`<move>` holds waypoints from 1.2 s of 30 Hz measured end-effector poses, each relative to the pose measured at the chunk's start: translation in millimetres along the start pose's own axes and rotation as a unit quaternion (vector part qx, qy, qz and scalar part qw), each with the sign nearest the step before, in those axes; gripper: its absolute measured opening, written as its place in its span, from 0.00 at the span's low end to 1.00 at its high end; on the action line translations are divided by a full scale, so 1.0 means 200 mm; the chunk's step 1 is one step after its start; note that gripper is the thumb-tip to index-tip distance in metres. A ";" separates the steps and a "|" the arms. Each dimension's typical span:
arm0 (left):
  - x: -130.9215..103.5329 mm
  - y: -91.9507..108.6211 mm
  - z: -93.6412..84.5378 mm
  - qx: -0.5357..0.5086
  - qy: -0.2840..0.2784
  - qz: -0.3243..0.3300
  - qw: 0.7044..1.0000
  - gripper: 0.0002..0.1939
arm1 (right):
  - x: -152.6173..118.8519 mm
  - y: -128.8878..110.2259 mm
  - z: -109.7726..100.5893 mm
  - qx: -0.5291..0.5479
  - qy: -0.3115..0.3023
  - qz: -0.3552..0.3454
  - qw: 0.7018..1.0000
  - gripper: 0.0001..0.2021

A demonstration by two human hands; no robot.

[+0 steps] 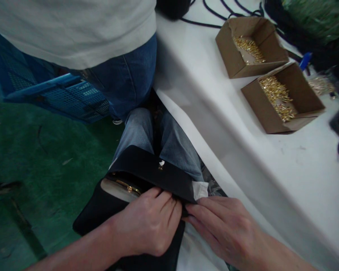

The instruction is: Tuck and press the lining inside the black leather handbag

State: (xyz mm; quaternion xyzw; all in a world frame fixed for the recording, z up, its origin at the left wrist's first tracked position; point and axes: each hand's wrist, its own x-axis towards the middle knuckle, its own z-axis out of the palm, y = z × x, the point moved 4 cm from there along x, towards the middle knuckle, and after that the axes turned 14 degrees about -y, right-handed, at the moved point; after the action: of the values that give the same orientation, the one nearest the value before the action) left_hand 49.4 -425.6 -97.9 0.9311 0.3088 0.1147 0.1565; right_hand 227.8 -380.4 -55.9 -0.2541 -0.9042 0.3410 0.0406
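Observation:
A black handbag (96,210) rests on my lap, its flap (147,165) raised and a small gold fitting (161,165) on the flap. Along its mouth runs a gold zipper (128,187) beside a pale inner strip (113,188). My left hand (155,218) is closed on the bag's edge near the flap's right end, fingertips tucked partly inside. My right hand (223,222) pinches the bag's right corner, close to my left fingers. Exactly what lies between the fingertips is hidden. A white tag or paper (200,190) sticks out just above my right hand.
On the white-covered table (299,180) to the right stand two cardboard boxes, one farther (228,52) and one nearer (260,105), holding small gold pieces. Black cords (200,23) lie behind them. A person in jeans (132,71) stands ahead, beside a blue crate (70,94).

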 end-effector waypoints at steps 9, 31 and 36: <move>0.00 0.01 -0.02 0.029 0.037 0.008 0.999 0.16 | -0.05 0.06 0.08 0.078 -0.025 0.004 0.997 0.06; 0.00 -0.02 -0.07 -0.041 0.050 -0.022 0.998 0.23 | -0.06 0.03 0.04 0.087 0.007 0.005 0.996 0.07; 0.00 -0.02 -0.05 -0.016 0.076 0.002 0.997 0.20 | -0.08 0.02 0.06 0.084 0.026 0.015 0.996 0.08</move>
State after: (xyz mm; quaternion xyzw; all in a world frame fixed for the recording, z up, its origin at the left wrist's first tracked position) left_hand 45.0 -419.7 -90.9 0.9176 0.3163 0.1907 0.1473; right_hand 240.1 -393.9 -66.2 -0.2718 -0.8671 0.4096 0.0805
